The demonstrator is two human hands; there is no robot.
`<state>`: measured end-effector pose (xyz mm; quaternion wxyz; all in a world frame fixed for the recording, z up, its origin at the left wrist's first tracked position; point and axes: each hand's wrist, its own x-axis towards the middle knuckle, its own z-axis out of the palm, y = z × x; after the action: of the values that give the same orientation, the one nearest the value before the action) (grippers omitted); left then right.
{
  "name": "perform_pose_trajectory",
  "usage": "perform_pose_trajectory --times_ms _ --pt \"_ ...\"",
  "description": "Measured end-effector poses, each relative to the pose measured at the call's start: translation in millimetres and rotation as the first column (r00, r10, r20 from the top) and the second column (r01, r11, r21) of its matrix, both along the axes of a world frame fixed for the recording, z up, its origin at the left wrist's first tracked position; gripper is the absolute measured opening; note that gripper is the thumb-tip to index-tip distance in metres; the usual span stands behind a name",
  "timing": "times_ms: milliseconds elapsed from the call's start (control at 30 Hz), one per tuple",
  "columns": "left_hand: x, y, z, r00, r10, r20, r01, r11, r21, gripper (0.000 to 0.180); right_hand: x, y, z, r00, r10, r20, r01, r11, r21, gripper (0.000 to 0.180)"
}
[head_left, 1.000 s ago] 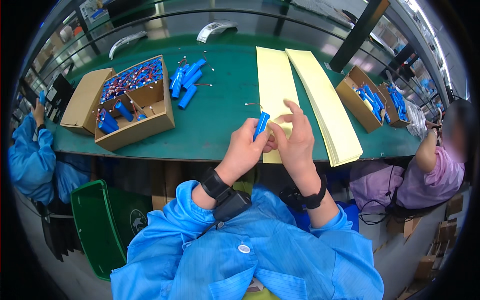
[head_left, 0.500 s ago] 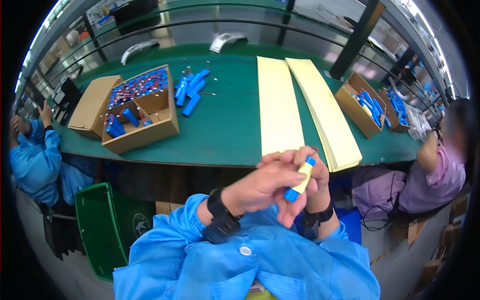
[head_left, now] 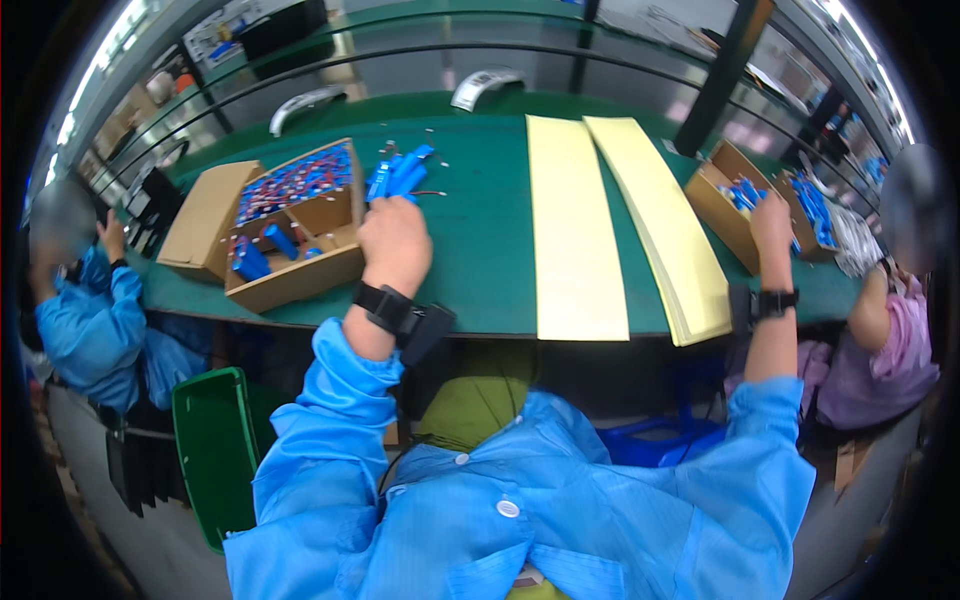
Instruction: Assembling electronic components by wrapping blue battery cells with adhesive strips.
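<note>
Left hand [head_left: 395,240], fingers curled, grip unclear, touches loose blue cylindrical cells [head_left: 398,173] just beyond it; right hand [head_left: 771,215], grip hidden, reaches the right-hand cardboard box [head_left: 712,195].

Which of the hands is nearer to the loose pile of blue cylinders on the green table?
Left. The left hand rests right at the pile of blue cylinders, just below it. The right hand is far across the table, at the small cardboard box.

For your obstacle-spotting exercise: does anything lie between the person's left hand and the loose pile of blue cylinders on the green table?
Nothing visible does. The left hand lies at the near edge of the blue cylinders, its knuckles hiding the closest ones. The cardboard box stands beside it to the left, off the path. Whether the fingers touch a cylinder cannot be told.
</note>
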<state>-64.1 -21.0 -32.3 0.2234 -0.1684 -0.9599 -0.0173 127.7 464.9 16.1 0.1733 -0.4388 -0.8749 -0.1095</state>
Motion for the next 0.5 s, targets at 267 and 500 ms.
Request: perform_pose_trajectory --times_ms 267,500 --pt "11.1 -2.0 12.3 0.973 -0.119 0.198 0.064 0.962 0.266 0.018 -12.5 -7.9 -9.0 0.968 0.119 -0.22 -0.094 0.988 0.124 0.042" --pt "81.1 21.2 21.6 0.354 -0.895 0.27 -0.256 0.185 0.949 0.024 17.4 -161.7 1.7 0.578 0.562 -0.592 -0.794 0.556 -0.248 0.026"
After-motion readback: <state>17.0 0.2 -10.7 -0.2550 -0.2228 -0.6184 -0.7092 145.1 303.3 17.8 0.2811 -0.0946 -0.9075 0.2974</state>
